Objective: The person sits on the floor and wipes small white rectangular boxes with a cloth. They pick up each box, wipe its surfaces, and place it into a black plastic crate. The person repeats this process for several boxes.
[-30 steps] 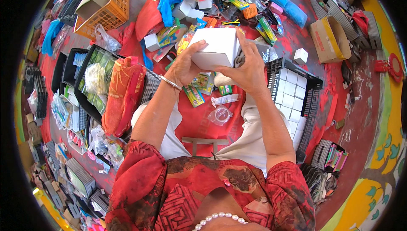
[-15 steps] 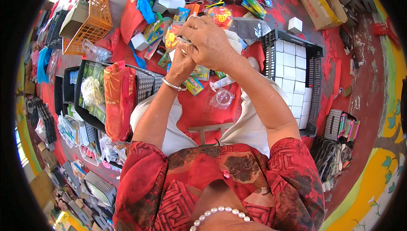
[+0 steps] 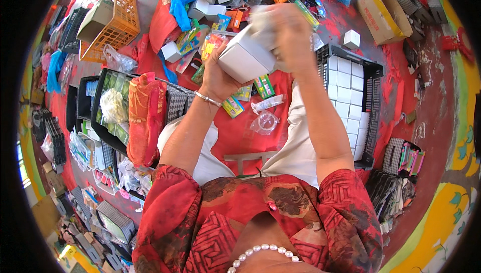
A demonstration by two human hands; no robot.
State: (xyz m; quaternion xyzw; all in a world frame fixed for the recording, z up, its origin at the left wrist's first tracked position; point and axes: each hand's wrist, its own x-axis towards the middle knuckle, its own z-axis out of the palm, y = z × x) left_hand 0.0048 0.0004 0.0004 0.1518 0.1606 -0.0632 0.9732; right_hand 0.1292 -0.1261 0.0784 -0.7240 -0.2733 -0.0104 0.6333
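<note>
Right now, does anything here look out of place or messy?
Yes. Small packets and bags lie scattered loose on the red floor, while white boxes sit in neat rows in the black crate. Both hands hold one white box.

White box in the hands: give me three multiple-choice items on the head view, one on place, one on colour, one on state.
1. Where is the black crate of white boxes?
A. at the person's right
B. at the person's left
C. on the lap

2. What colour is the basket at upper left?
A. blue
B. orange
C. green

3. How is the white box held?
A. lying on the floor
B. left hand only
C. both hands

A: it lies beside the right arm. B: its mesh is orange. C: the right hand grips it too.
</note>
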